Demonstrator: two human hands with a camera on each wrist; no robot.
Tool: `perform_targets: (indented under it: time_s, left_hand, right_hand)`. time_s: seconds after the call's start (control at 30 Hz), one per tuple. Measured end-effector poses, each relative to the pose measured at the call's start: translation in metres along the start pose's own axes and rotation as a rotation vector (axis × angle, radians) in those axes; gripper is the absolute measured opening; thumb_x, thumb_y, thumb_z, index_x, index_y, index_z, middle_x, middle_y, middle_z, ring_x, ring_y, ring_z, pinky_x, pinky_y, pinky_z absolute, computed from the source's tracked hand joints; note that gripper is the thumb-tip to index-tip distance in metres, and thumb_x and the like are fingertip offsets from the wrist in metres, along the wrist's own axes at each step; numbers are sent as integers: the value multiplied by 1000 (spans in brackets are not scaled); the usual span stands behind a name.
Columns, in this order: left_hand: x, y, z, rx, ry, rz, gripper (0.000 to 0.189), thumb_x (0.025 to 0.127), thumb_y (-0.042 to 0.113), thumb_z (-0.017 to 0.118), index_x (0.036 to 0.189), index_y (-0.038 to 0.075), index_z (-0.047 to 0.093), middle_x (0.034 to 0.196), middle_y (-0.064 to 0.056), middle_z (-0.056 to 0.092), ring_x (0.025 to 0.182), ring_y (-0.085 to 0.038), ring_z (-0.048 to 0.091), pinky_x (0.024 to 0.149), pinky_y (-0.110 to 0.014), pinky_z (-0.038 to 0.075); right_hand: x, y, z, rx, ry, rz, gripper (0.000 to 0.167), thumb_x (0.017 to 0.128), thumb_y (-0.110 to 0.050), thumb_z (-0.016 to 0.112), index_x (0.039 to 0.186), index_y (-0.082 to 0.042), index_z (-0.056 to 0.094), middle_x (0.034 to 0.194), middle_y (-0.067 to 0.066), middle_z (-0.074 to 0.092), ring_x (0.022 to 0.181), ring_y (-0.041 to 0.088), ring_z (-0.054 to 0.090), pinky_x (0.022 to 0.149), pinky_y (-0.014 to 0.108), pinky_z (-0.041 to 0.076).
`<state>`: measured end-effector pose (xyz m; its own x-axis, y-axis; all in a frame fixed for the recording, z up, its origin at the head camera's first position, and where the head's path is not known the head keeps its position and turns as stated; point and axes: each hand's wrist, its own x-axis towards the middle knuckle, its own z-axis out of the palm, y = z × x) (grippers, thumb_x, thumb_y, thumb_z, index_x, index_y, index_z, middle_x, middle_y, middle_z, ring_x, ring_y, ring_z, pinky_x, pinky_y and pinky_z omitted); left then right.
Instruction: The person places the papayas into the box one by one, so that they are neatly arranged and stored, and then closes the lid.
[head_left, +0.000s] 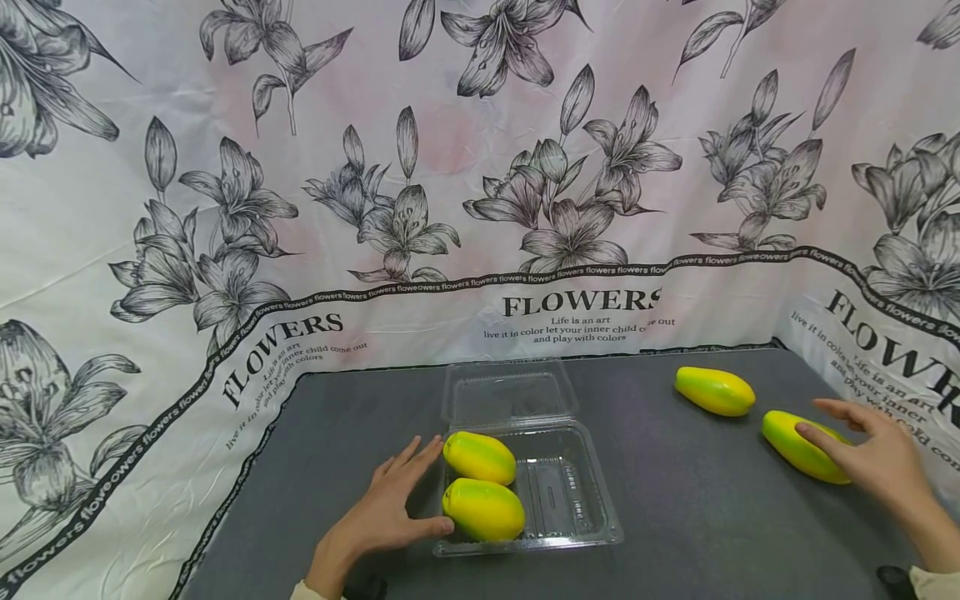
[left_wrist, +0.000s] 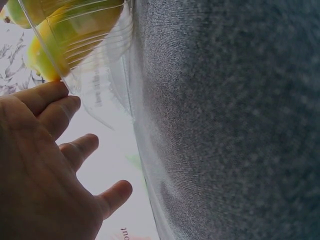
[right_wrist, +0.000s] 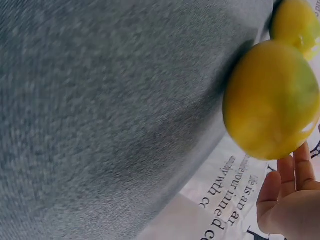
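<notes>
Two yellow-green papayas, a far one (head_left: pixel 480 457) and a near one (head_left: pixel 484 509), lie side by side in the left half of a clear plastic clamshell box (head_left: pixel 592 467). My left hand (head_left: pixel 393 504) is at the box's left side, fingers spread; in the left wrist view its fingertips (left_wrist: pixel 59 90) are right at the clear rim. On the right, my right hand (head_left: pixel 885 454) reaches over another papaya (head_left: pixel 798 446), thumb above it and fingers extended past its far end. The right wrist view shows this papaya (right_wrist: pixel 270 100) large, with fingertips (right_wrist: pixel 302 152) right at its side.
A fourth-looking match, another loose papaya (head_left: pixel 715 392), lies farther back on the grey tabletop (head_left: pixel 660 500). The box's lid (head_left: pixel 510 396) is folded back toward the rear. A flower-printed cloth (head_left: pixel 420 325) hangs behind and along the sides of the table.
</notes>
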<state>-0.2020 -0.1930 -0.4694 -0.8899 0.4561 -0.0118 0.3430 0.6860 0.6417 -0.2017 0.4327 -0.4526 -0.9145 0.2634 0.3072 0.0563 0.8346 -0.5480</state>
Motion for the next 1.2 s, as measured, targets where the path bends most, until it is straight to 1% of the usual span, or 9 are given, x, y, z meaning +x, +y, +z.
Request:
perform_targets:
  time_s: [0.13, 0.2, 0.43, 0.6, 0.8, 1.07, 1.2]
  left_hand:
    - [-1, 1, 0, -3, 0, 3, 100, 85, 57, 77, 164, 30, 22, 171, 8, 19, 161, -33, 7, 118, -76, 6]
    - [-1, 1, 0, -4, 0, 8, 100, 85, 57, 77, 164, 29, 22, 171, 7, 19, 161, -33, 7, 118, -76, 6]
    - [-1, -1, 1, -5, 2, 15, 100, 85, 56, 77, 164, 29, 22, 171, 8, 19, 161, -33, 7, 118, -76, 6]
    - [-1, -2, 2, -7, -3, 11, 99, 86, 56, 76, 164, 30, 22, 171, 8, 19, 161, -33, 6, 118, -76, 6]
    - [-1, -1, 1, -8, -6, 9, 99, 86, 56, 76, 164, 30, 21, 171, 8, 18, 161, -33, 6, 118, -76, 5]
    - [0, 0, 0, 5, -1, 10, 100, 85, 56, 77, 164, 30, 21, 171, 9, 19, 161, -33, 7, 118, -76, 7]
    - [0, 0, 0, 3, -1, 9, 99, 85, 57, 76, 164, 30, 21, 171, 10, 19, 161, -33, 7, 118, -76, 7]
  right_hand:
    - [0, 6, 1, -24, -12, 14, 69, 98, -40, 67, 137, 14, 51, 134, 43, 48, 112, 57, 46, 90, 70, 36]
    - [-1, 9, 2, -29, -18, 15, 70, 98, -41, 67, 136, 15, 51, 134, 43, 49, 111, 57, 47, 87, 69, 39]
    - [-1, 14, 4, -39, -41, 22, 71, 97, -43, 68, 135, 15, 51, 133, 42, 49, 110, 56, 48, 87, 68, 40]
    - [0, 14, 2, -37, -90, 47, 74, 98, -44, 67, 135, 18, 48, 134, 43, 47, 112, 58, 47, 89, 69, 40]
    - [-1, 16, 3, -31, -129, 53, 78, 99, -45, 65, 136, 20, 46, 135, 46, 45, 115, 60, 44, 92, 71, 39]
    - [1, 19, -1, -86, -225, 82, 84, 99, -52, 60, 141, 18, 40, 134, 48, 39, 111, 58, 45, 88, 67, 40]
    - [2, 18, -1, -87, -246, 95, 87, 99, -54, 60, 142, 19, 39, 135, 48, 38, 110, 57, 46, 87, 66, 41]
